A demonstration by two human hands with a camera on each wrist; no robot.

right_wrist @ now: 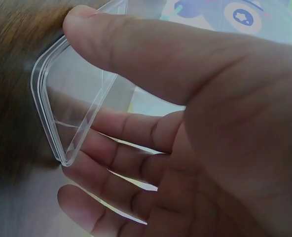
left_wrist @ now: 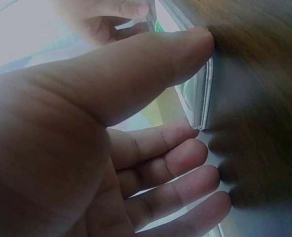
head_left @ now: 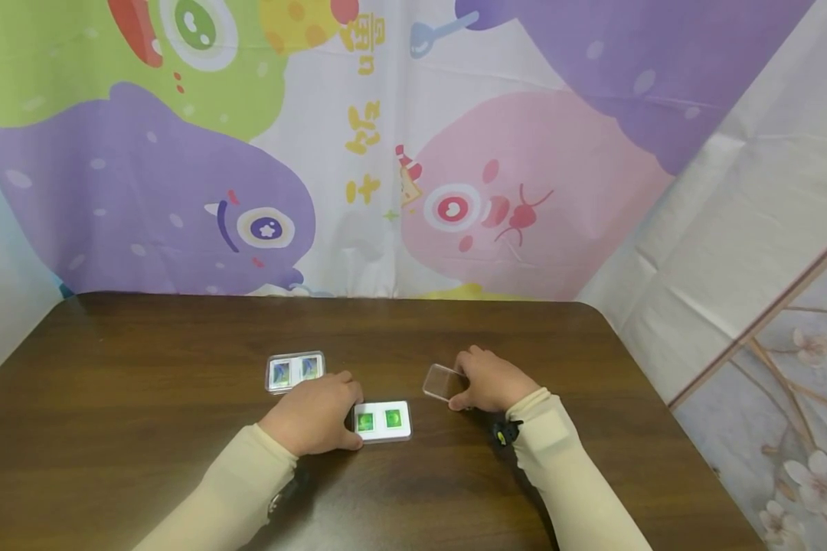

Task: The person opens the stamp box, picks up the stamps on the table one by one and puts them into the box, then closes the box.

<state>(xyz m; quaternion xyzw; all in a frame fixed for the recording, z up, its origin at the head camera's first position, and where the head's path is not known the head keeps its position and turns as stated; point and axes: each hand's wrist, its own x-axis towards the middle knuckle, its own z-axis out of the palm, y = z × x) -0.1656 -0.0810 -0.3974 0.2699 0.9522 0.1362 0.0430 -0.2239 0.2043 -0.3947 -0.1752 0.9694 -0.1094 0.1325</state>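
My left hand [head_left: 317, 417] grips the left end of a flat clear case [head_left: 379, 422] lying on the table, its white insert showing two small green pictures. In the left wrist view the thumb lies along one long edge of this case [left_wrist: 202, 101] and fingertips meet the other. To the right, my right hand [head_left: 492, 380] holds a clear, shallow plastic cover [head_left: 439, 383] between thumb and fingers. Only the transparent cover [right_wrist: 69, 101] shows within that grip in the right wrist view. A second clear case [head_left: 295, 373] with two bluish pictures lies behind my left hand, which partly overlaps it.
The brown wooden table [head_left: 524, 474] has rounded far corners. Behind it hangs a cloth backdrop [head_left: 358, 252] with cartoon monsters, and a flowered cloth [head_left: 792, 398] hangs at the right. Wristbands sit on both sleeves, the right one [head_left: 506, 433] black.
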